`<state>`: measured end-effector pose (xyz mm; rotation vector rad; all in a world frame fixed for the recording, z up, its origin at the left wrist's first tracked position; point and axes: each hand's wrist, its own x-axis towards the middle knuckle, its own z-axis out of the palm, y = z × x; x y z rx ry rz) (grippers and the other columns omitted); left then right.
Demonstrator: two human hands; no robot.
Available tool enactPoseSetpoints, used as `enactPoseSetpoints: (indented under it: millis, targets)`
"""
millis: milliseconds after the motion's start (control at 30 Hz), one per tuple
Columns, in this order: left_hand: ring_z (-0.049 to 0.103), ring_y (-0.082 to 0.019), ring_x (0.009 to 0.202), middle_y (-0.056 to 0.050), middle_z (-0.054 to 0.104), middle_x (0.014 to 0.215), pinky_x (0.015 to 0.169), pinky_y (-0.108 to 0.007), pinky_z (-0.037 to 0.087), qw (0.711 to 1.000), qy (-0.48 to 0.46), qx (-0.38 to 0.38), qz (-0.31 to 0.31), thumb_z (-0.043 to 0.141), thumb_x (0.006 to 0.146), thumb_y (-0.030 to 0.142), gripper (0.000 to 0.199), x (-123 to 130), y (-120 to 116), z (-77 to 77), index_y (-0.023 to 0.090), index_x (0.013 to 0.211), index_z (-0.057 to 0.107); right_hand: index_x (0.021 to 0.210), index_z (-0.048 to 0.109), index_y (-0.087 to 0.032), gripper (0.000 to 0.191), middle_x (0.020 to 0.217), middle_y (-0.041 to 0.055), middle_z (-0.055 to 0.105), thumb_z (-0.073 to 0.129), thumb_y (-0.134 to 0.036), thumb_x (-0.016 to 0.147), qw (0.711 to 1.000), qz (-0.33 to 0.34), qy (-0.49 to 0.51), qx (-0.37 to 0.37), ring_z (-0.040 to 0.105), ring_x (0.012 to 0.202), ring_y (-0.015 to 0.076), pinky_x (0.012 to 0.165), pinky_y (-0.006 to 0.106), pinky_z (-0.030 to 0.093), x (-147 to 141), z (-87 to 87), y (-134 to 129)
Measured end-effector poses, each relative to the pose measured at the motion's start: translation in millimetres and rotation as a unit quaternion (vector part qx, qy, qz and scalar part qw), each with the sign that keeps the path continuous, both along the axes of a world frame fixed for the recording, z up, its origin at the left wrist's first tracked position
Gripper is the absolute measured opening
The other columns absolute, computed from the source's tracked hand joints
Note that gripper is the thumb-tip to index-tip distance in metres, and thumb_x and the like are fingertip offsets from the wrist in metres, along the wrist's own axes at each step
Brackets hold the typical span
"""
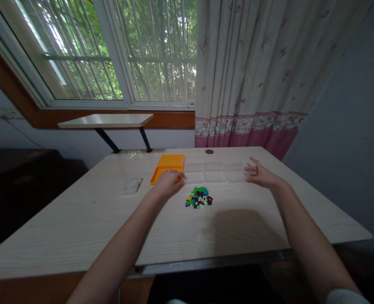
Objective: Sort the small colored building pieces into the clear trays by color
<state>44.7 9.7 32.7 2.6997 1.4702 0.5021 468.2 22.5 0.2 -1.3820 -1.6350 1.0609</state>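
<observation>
Left hand: at left end of clear boxes; can't tell its fingers' grip
Right hand: at right end, fingers wide
Blocks: piled nearby

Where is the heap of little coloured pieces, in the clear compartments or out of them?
Out: the heap lies loose on the tabletop, nearer the person than the clear compartments.

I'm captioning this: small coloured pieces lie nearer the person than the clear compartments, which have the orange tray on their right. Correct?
No: the head view shows the orange tray left of the clear compartments, not right. The rest stands.
</observation>
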Motion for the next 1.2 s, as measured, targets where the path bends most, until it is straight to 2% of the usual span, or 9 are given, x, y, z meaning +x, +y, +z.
enactPoseSetpoints:
  millis: [200,433,533,667,833,1000,1200]
  targets:
    - [0.057,-0.018,0.085,-0.007,0.065,0.091,0.076,-0.027,0.041,1.0,-0.005,0.015,-0.004,0.047,0.079,0.029,0.025,4,0,-2.5,0.017,0.093,0.064,0.138,0.004,-0.03,0.11,0.111,0.0091,0.047,0.076,-0.026,0.054,1.0,0.004,0.018,0.009,0.057,0.088,0.0154,0.075,0.03,0.053,-1,-3.0,2]
    - [0.057,-0.017,0.078,-0.008,0.065,0.083,0.071,-0.026,0.041,0.999,0.008,0.011,-0.029,0.049,0.08,0.029,0.021,2,1,-1.5,0.016,0.083,0.065,0.138,0.005,-0.029,0.109,0.113,0.0091,0.045,0.075,-0.029,0.055,1.0,-0.009,-0.008,0.018,0.056,0.085,0.0139,0.072,0.028,0.054,-2,-5.0,3]
    - [0.057,-0.017,0.078,-0.008,0.065,0.083,0.071,-0.026,0.041,0.999,0.008,0.006,-0.032,0.049,0.08,0.028,0.021,2,3,-2.0,0.015,0.083,0.065,0.138,0.005,-0.029,0.109,0.119,0.0109,0.044,0.075,-0.03,0.055,0.999,-0.011,-0.025,0.024,0.056,0.086,0.0149,0.073,0.03,0.054,-2,-6.4,4]
    - [0.056,-0.018,0.079,-0.008,0.065,0.083,0.072,-0.026,0.041,0.999,0.007,0.001,-0.034,0.048,0.08,0.028,0.022,3,2,-1.1,0.015,0.083,0.065,0.138,0.002,-0.031,0.109,0.133,0.0143,0.035,0.074,-0.031,0.056,0.999,0.001,-0.046,0.02,0.054,0.093,0.017,0.078,0.034,0.052,-3,-8.6,6]
    - [0.056,-0.018,0.079,-0.008,0.064,0.083,0.072,-0.027,0.041,0.999,0.01,-0.004,-0.031,0.047,0.08,0.028,0.022,4,1,0.5,0.015,0.083,0.065,0.139,0.002,-0.027,0.11,0.123,0.0136,0.045,0.075,-0.032,0.056,0.998,-0.003,-0.052,0.029,0.054,0.096,0.0187,0.084,0.038,0.049,-3,-11.8,8]
    - [0.056,-0.018,0.08,-0.008,0.064,0.084,0.073,-0.028,0.042,0.999,0.008,-0.001,-0.031,0.047,0.08,0.026,0.021,3,0,0.7,0.015,0.084,0.065,0.139,0.004,-0.026,0.109,0.119,0.0132,0.047,0.074,-0.035,0.057,0.995,-0.023,-0.077,0.051,0.054,0.093,0.0188,0.083,0.038,0.048,-2,-14.4,10]
    - [0.057,-0.018,0.08,-0.009,0.065,0.086,0.073,-0.027,0.042,0.999,-0.002,-0.013,-0.029,0.047,0.078,0.022,0.02,3,3,-2.9,0.015,0.085,0.065,0.139,0.005,-0.024,0.107,0.117,0.0131,0.049,0.073,-0.038,0.058,0.991,-0.011,-0.109,0.072,0.054,0.094,0.0199,0.087,0.04,0.045,-1,-15.7,12]
